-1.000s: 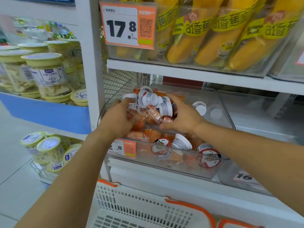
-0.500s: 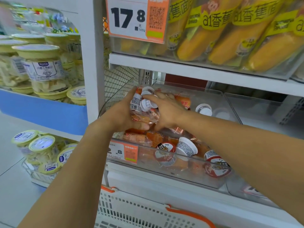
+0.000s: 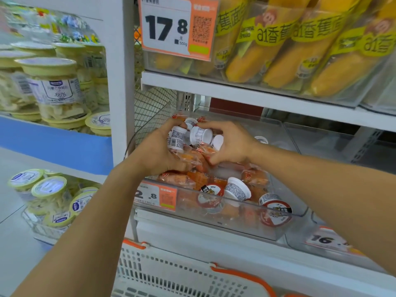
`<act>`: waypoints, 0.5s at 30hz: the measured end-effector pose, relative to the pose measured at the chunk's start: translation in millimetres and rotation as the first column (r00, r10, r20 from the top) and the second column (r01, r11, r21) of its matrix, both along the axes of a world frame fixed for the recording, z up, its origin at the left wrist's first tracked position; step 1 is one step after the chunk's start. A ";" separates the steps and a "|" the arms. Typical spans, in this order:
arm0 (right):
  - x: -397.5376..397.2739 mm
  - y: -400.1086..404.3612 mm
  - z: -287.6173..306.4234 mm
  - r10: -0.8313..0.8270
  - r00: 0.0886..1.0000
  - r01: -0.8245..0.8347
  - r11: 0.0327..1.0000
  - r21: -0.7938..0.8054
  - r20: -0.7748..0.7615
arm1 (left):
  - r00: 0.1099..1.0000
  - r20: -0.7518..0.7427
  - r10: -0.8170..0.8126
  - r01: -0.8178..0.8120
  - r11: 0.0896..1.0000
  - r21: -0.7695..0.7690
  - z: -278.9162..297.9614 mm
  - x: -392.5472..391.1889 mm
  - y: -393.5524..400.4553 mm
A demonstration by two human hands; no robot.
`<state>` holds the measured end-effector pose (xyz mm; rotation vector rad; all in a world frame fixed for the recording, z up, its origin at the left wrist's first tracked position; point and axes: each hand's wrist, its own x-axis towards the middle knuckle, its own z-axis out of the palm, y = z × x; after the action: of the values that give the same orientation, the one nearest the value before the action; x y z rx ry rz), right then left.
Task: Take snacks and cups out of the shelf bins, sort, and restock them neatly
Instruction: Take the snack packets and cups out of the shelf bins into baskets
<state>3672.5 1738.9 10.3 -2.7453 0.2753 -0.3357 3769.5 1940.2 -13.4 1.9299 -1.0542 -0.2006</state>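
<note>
A: Location of the small white cups (image 3: pixel 200 135)?
B: Raised above the clear bin (image 3: pixel 214 219), bunched with orange snack packets (image 3: pixel 188 156).
A: Hand state?
B: Left hand (image 3: pixel 159 151) and right hand (image 3: pixel 230 144) close together — both curled round the bundle. White basket (image 3: pixel 171 275) below the shelf.

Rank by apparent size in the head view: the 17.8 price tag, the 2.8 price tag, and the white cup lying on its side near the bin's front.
1. 17.8 price tag, clearly largest.
2. 2.8 price tag.
3. white cup, smallest, though not much smaller than the 2.8 tag.
</note>
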 end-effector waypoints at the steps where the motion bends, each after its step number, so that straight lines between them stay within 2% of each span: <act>1: -4.3 0.5 0.3 0.001 1.000 -0.002 1.000 0.022 0.020 | 1.000 0.004 0.000 0.000 1.000 0.001 1.7 -2.1 0.8; 6: -29.0 1.4 7.8 -0.019 0.992 -0.002 0.986 0.169 0.123 | 1.000 0.014 -0.016 0.017 0.999 -0.040 9.5 -15.1 6.4; 15: -86.3 11.0 21.3 -0.023 0.942 -0.103 0.930 0.352 0.336 | 0.984 -0.096 -0.148 0.124 0.968 -0.218 30.1 -50.6 10.5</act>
<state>3586.2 1749.9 31.6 -2.2759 0.1686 -0.6603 3718.9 1950.8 16.6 1.6383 -1.0889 -0.2597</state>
